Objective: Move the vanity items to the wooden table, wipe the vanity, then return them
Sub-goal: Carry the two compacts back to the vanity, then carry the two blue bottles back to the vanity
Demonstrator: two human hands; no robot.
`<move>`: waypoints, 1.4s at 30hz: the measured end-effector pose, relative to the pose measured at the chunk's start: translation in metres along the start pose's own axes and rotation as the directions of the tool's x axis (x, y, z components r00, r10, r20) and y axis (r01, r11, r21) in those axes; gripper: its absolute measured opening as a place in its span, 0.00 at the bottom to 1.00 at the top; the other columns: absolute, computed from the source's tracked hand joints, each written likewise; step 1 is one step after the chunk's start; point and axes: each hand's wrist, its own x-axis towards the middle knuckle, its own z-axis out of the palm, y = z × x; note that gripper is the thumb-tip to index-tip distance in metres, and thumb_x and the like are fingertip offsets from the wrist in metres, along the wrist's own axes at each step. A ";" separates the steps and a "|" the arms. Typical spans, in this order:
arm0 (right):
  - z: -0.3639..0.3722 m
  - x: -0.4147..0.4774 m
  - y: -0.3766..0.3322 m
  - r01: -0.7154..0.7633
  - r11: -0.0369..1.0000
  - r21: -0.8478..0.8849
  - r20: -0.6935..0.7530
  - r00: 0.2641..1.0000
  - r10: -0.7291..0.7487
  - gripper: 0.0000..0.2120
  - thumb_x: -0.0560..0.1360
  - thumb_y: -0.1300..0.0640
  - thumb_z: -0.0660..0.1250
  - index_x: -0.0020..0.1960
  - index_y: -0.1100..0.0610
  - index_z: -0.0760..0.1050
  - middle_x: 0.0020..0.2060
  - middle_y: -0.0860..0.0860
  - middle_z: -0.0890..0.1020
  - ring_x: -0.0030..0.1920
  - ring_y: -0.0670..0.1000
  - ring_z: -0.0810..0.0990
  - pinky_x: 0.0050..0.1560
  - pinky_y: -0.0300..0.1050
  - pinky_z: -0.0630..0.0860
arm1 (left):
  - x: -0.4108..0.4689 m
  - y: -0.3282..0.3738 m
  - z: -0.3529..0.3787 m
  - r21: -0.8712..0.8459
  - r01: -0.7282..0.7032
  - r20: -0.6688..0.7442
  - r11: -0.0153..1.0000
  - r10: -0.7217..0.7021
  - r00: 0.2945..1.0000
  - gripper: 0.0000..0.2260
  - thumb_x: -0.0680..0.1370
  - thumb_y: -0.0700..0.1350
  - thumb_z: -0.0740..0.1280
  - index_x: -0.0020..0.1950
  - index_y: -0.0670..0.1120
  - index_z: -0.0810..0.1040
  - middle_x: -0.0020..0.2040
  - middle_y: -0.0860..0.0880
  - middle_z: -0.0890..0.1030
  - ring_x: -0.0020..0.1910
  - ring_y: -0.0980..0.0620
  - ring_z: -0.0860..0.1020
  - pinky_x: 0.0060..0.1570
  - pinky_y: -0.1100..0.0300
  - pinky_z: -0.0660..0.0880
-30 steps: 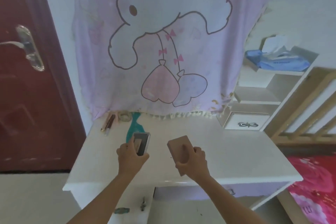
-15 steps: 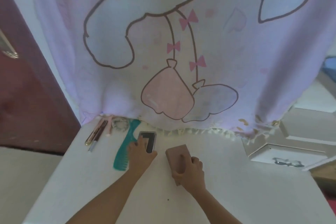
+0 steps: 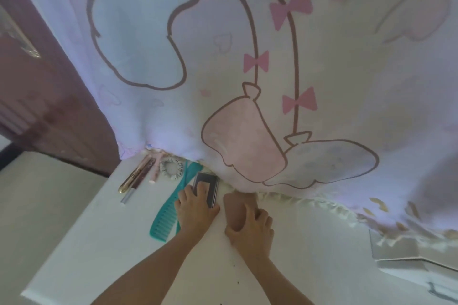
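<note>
Both hands are down at the back edge of the tabletop (image 3: 99, 242). The left hand (image 3: 195, 210) grips the case (image 3: 210, 188), fingers (image 3: 202, 189) curled over it, just beside the comb (image 3: 171, 208). The right hand (image 3: 250, 228) wraps round the box (image 3: 234, 208), which touches the hanging cloth (image 3: 272, 69). Pens (image 3: 138, 176) and a scrunchie (image 3: 171, 167) lie near the back left corner.

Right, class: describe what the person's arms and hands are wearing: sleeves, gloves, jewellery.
The left hand and right hand wear no gloves, and no ring, watch or bracelet shows on either. Both forearms are bare, with no sleeves in view.
</note>
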 end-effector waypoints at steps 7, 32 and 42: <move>0.014 0.007 -0.024 0.081 0.994 0.067 -0.119 0.990 -0.073 0.32 0.54 0.45 0.79 0.53 0.59 0.79 0.45 0.64 0.79 0.39 0.62 0.78 0.31 0.50 0.76 | -0.006 -0.020 -0.005 0.115 -0.139 -0.021 0.984 0.143 0.990 0.14 0.67 0.55 0.60 0.41 0.46 0.79 0.37 0.48 0.80 0.36 0.44 0.78 0.32 0.53 0.75; 0.022 -0.089 -0.136 0.527 0.837 -0.147 -0.195 0.814 -0.547 0.17 0.67 0.53 0.74 0.53 0.58 0.79 0.59 0.65 0.75 0.59 0.66 0.75 0.52 0.59 0.75 | -0.102 -0.225 -0.130 0.140 -0.004 -0.094 0.990 0.017 0.995 0.24 0.77 0.53 0.54 0.68 0.43 0.68 0.69 0.41 0.69 0.67 0.39 0.67 0.61 0.45 0.68; 0.056 -0.166 -0.269 0.933 0.208 -0.295 0.063 0.236 -0.970 0.15 0.63 0.44 0.56 0.31 0.48 0.78 0.34 0.49 0.80 0.42 0.54 0.82 0.36 0.49 0.77 | -0.245 -0.343 -0.191 -0.077 0.547 -0.387 0.834 -0.530 0.754 0.24 0.80 0.55 0.53 0.74 0.49 0.54 0.75 0.49 0.56 0.74 0.47 0.51 0.71 0.51 0.52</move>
